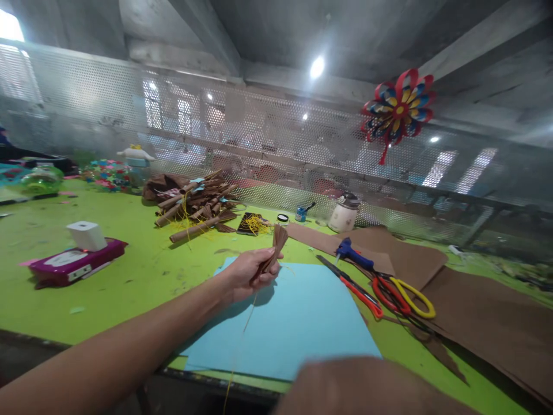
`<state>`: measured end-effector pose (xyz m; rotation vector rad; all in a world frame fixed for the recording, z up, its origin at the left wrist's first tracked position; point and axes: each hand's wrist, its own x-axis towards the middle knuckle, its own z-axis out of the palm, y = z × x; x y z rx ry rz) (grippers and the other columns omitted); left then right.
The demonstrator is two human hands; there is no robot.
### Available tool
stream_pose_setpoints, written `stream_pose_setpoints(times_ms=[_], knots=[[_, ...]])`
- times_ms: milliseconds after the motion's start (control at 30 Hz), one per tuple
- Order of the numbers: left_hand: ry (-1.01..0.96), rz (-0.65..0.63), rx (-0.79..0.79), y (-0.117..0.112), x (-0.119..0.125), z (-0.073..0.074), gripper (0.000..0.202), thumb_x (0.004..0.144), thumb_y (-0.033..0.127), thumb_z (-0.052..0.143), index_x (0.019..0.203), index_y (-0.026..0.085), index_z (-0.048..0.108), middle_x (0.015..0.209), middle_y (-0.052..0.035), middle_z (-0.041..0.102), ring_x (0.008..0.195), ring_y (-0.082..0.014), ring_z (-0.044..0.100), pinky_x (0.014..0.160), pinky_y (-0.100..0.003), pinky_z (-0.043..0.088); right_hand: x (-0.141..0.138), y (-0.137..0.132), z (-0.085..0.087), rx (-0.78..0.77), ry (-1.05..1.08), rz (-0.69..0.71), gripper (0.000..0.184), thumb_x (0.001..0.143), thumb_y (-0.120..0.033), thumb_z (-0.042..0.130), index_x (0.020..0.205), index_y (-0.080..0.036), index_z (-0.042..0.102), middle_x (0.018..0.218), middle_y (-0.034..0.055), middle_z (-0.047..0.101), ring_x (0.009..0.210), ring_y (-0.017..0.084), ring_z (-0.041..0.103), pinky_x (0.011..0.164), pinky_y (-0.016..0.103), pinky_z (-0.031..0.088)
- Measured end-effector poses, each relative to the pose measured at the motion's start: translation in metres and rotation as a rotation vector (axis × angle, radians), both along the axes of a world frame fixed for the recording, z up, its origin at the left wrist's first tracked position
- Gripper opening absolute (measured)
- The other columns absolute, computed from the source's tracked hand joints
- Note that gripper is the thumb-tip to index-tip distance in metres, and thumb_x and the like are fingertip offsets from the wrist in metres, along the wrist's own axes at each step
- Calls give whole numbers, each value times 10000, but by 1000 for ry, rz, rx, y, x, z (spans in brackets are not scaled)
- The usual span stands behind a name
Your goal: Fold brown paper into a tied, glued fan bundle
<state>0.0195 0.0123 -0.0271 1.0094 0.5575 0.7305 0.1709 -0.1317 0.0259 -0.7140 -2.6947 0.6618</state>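
My left hand [254, 271] is closed around a small pleated piece of brown paper [280, 236], whose folded end fans out above the fingers. A thin yellow string [249, 316] trails from under this hand down past the table edge. Beneath it lie light blue paper sheets [298, 323]. At the bottom of the view my right hand [341, 389] is a large blur close to the camera; its fingers are hidden. To the right of the blue sheets are red-handled scissors [360, 295], scissors with a yellow handle loop [417, 300] and a blue glue gun [354, 253].
Large brown paper sheets [488, 317] cover the right side. A pile of rolled brown paper [196, 202] with yellow string lies at the back. A purple power strip [78, 262] with a white charger [86, 235] sits left. Behind stand a jug [344, 213] and a perforated metal screen [268, 132].
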Motion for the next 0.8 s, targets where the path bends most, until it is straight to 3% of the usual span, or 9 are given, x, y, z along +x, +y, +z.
stream_pose_setpoints(times_ms=[67,133,200,300,400,500,667,800], knots=[[39,-50,58,-2,1,-1,206,870,328,466,900,133,524,555,38,449,355,-31,275,329,-155,104,11,27,1,37,125,-177,359,898,-436,362,857,-249,666,817,52,668,704,156,622,624,269,464],[81,-116,112,-6,1,-2,254,867,362,472,911,124,547,547,33,457,361,-35,280,344,-168,117,22,59,-5,177,509,-648,305,877,-370,423,809,-193,661,779,63,662,730,166,607,676,286,468],[122,-181,135,-9,1,-1,286,863,387,480,924,120,562,554,25,470,371,-40,295,363,-179,145,32,85,-12,227,649,-800,260,804,-324,534,991,-177,638,995,93,652,851,187,597,707,297,476],[154,-244,147,-14,1,0,307,855,411,494,919,120,570,581,17,475,394,-46,312,385,-189,170,39,104,-22,151,632,-765,423,734,-271,595,1149,-193,577,1184,93,580,963,198,570,733,297,492],[169,-263,154,-16,3,-1,301,859,415,491,913,128,562,594,19,461,404,-44,305,389,-190,161,37,105,-27,-55,633,-702,371,744,-257,554,1100,-165,603,1030,74,639,866,178,600,693,289,510],[201,-228,170,-16,5,-3,282,855,421,499,875,143,539,588,25,454,404,-42,304,388,-190,152,32,103,-32,-208,705,-750,364,715,-255,563,1061,-152,614,887,49,650,760,156,608,640,279,523],[251,-163,238,-18,10,-7,287,849,444,499,817,159,508,575,31,454,399,-42,313,383,-190,160,27,106,-42,-317,752,-874,324,684,-235,564,992,-140,602,828,51,643,674,153,626,555,261,515],[273,-141,241,-19,11,-8,278,847,438,503,842,160,517,569,31,462,400,-41,333,371,-175,171,28,109,-49,-312,811,-841,325,678,-214,554,989,-123,581,708,37,643,593,151,618,551,270,500]])
